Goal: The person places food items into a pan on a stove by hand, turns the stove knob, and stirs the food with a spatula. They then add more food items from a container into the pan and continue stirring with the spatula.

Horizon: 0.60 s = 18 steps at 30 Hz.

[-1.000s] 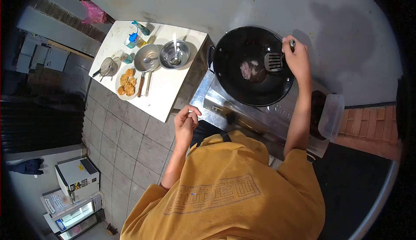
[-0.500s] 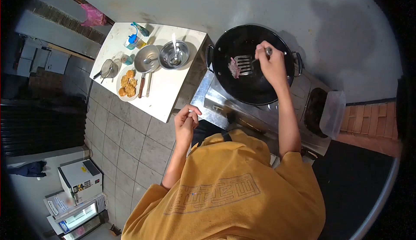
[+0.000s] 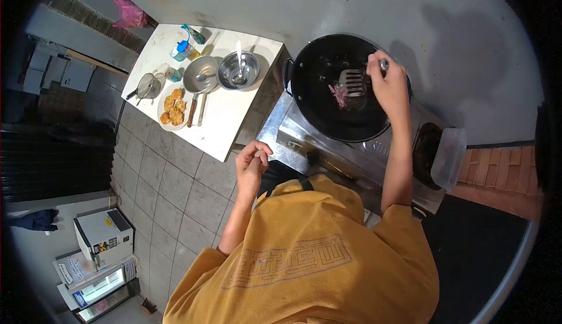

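My right hand (image 3: pixel 389 84) is wrapped round the handle of a slotted metal spatula (image 3: pixel 353 83), over the right side of a black wok (image 3: pixel 319 110). The spatula's head lies inside the wok, against small reddish-pink pieces of food (image 3: pixel 338 95). Below and left of the wok, in front of my body, my left hand (image 3: pixel 253 161) hangs in the air with its fingers curled together. Whether anything small is between those fingers cannot be made out.
A white table (image 3: pixel 219 126) at the left bears two metal bowls, a plate of fried pieces (image 3: pixel 163 124), a strainer (image 3: pixel 147 85) and bottles. The wok rests on a metal stove (image 3: pixel 357 163). A clear plastic container (image 3: pixel 449 159) stands at the right.
My right hand and the spatula have shifted right in the wok. The pinkish food has moved slightly right and spread out. My left hand has stayed nearly still.
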Available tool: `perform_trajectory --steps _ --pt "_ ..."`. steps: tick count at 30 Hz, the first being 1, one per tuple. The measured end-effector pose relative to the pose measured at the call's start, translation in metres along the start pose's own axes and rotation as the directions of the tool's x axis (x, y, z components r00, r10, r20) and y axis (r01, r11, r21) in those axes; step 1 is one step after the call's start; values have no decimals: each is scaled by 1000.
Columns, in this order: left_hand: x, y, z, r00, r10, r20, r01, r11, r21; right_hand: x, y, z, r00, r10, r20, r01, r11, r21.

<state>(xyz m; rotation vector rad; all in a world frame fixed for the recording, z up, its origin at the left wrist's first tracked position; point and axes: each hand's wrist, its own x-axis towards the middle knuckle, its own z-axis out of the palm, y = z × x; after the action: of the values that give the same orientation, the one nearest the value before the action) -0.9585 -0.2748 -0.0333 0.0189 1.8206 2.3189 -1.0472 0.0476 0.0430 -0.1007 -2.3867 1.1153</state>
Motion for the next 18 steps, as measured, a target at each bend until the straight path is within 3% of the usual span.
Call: perform_trajectory --steps 4,6,11,13,18 --pt "0 1 -2 1000 15 6 -15 1000 -11 6 22 -11 1000 6 -13 -7 999 -50" --pt "0 2 -1 1000 13 6 -13 1000 -12 9 34 -16 994 104 17 -101 986 -136" --pt "-1 4 0 1000 13 2 -13 1000 -7 7 66 -16 985 172 14 -169 977 -127" --pt "-1 4 0 1000 8 -3 -8 1000 2 4 91 -7 992 122 -22 -120 990 69" --pt "0 3 0 1000 3 9 -3 1000 -2 -10 96 20 983 177 59 -186 926 328"
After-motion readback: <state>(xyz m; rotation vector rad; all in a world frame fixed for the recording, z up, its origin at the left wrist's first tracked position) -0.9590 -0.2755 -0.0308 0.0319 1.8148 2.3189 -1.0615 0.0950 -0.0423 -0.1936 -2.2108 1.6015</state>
